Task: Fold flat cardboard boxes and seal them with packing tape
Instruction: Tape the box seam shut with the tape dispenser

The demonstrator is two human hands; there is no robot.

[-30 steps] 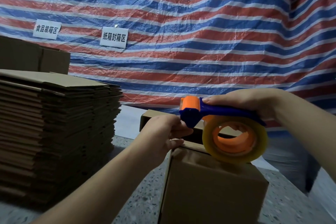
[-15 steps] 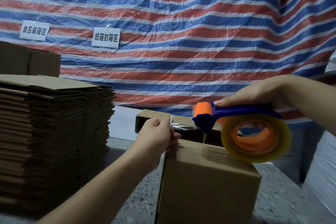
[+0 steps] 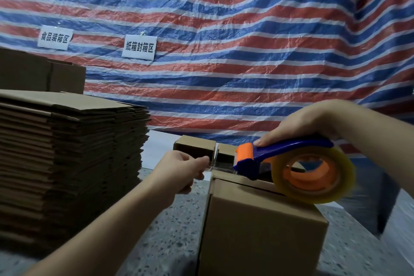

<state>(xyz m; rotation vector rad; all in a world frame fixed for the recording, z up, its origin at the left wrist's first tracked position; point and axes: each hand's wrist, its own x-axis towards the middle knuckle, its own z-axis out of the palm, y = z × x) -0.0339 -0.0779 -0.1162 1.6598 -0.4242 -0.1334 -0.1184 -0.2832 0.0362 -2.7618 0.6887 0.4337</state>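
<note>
Far left on the desk (image 3: 174,226), a tall stack (image 3: 71,163) of flat boxes, with folded cartons (image 3: 42,71) behind it and two signs (image 3: 139,50) on the striped tarp (image 3: 246,51). Nearer the middle, left hand (image 3: 186,169), fingers (image 3: 202,161) curled and pinching the free end of the tape (image 3: 220,167), stretched clear of the box's left edge. Just right of that, the box (image 3: 262,231), standing upright on the desk, top flaps closed with the seam showing dark along the top. Over it, the dispenser (image 3: 289,164), blade end low near the left edge, roll just above or brushing the top; cannot tell which. Farthest right, right hand (image 3: 313,123) wrapped over the blue handle, fingers gripping it. Behind the box, another carton (image 3: 195,148), open side showing. Risks, as a judgement: tape end folding back and sticking to itself or to the fingers if tension drops; strip landing off the seam if not lined up, leaving the flaps unsealed; light box sliding or tipping on the desk under the pull, with neither hand steadying it; wrinkles or bubbles if pressed down unevenly.
</note>
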